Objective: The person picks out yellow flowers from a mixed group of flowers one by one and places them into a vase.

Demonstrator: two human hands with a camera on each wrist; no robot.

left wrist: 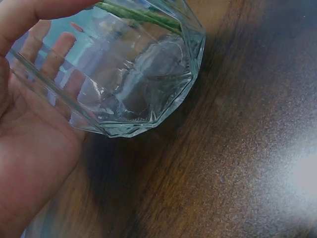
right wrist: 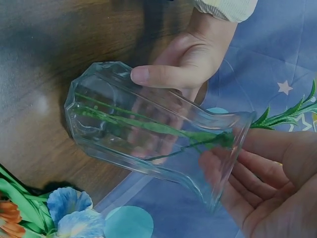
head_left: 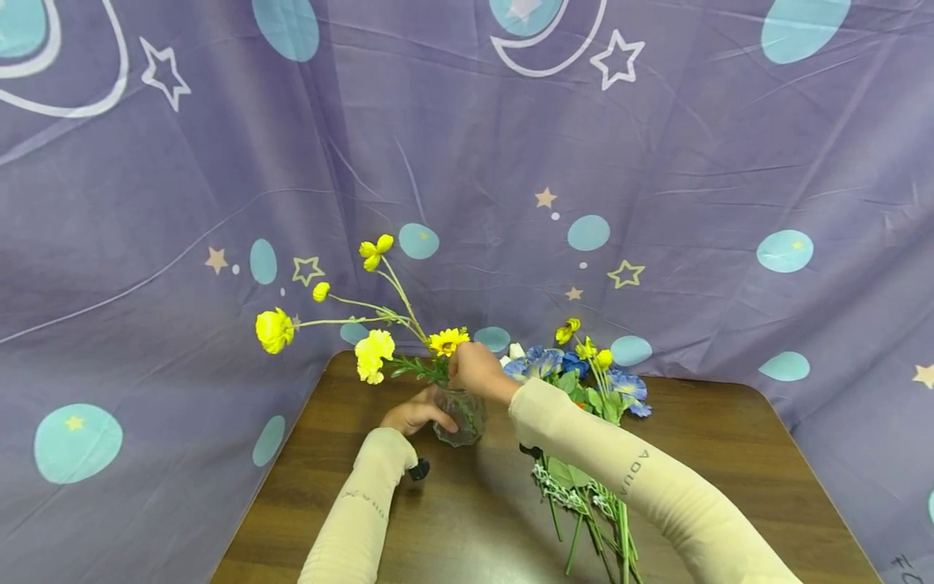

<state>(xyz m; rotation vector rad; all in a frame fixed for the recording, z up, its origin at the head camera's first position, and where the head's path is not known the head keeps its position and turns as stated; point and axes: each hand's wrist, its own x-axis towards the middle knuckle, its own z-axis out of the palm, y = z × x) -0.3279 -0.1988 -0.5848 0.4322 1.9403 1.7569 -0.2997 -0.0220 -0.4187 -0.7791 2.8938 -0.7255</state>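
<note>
A clear faceted glass vase (head_left: pixel 464 423) stands on the table, with green stems (right wrist: pixel 148 126) running down inside it. My left hand (head_left: pixel 412 412) holds the vase from its left side, thumb across the front and fingers showing through the glass (left wrist: pixel 133 84). At the mouth, my right hand (head_left: pixel 477 371) grips flower stems with curled fingers, some fingertips inside the rim. A small sunflower (head_left: pixel 447 341) and a leafy green sprig (head_left: pixel 416 367) show beside that hand. Yellow blooms (head_left: pixel 274 331) on long stems lean out to the left, with a pale yellow carnation-like bloom (head_left: pixel 374 355) lower down.
Right of the vase lies a loose pile of blue flowers (head_left: pixel 629 389), yellow buds (head_left: pixel 567 330) and bare green stems (head_left: pixel 574 545), partly hidden by my right sleeve (head_left: pixel 627 454). The brown wooden table (head_left: pixel 467 527) meets a purple patterned cloth (head_left: pixel 467 162) behind.
</note>
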